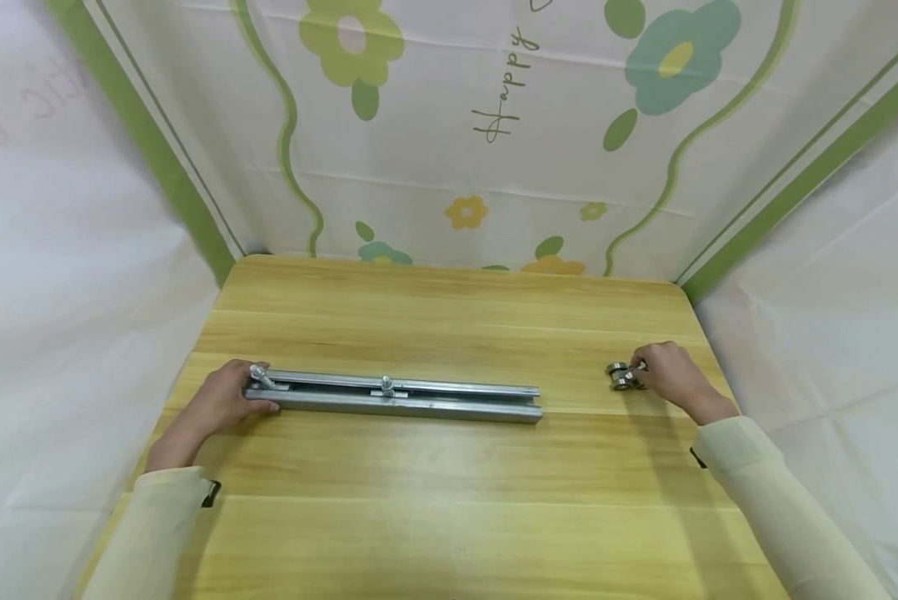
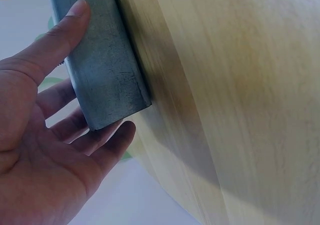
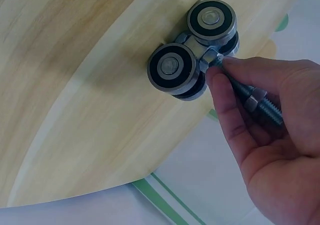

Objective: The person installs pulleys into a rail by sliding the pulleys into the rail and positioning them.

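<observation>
A long silver metal channel rail (image 1: 449,408) with a slot along its top lies across the middle of the table. My left hand (image 1: 220,400) holds its left end, thumb along the near side (image 2: 102,60) and fingers round the far side. Two threaded bolts stand up from the slot, one bolt (image 1: 261,378) by my left hand and another bolt (image 1: 387,386) near mid-rail. Right of the rail, my right hand (image 1: 674,375) pinches a four-wheeled roller trolley (image 3: 171,66) by its threaded bolt (image 3: 270,112). Its wheels face left, apart from the rail's right end.
The wooden table (image 1: 434,517) has rounded far corners. White sheeting encloses it on the left and right, and a flower-printed white cloth (image 1: 419,158) hangs behind its far edge.
</observation>
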Action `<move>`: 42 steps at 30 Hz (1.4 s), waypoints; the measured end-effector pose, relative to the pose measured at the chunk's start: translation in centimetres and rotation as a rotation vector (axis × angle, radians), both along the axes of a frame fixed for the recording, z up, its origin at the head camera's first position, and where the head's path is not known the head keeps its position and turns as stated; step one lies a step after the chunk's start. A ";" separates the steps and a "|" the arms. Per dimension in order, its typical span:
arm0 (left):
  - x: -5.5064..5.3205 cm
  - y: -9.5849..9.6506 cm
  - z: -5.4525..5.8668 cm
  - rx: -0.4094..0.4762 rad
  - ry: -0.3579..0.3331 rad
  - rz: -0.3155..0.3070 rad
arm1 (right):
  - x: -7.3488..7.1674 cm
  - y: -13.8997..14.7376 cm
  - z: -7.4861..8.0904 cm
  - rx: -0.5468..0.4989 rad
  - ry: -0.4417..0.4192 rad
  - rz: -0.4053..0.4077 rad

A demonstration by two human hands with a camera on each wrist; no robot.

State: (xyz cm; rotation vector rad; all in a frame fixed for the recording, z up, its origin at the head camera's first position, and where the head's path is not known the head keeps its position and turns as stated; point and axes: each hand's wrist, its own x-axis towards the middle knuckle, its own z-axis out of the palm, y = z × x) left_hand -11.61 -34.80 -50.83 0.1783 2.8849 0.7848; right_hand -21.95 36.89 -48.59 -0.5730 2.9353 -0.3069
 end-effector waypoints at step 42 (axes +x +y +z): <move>-0.1 -0.1 0.0 -0.001 -0.001 -0.004 | 3.1 -5.8 1.4 -0.001 -0.003 0.175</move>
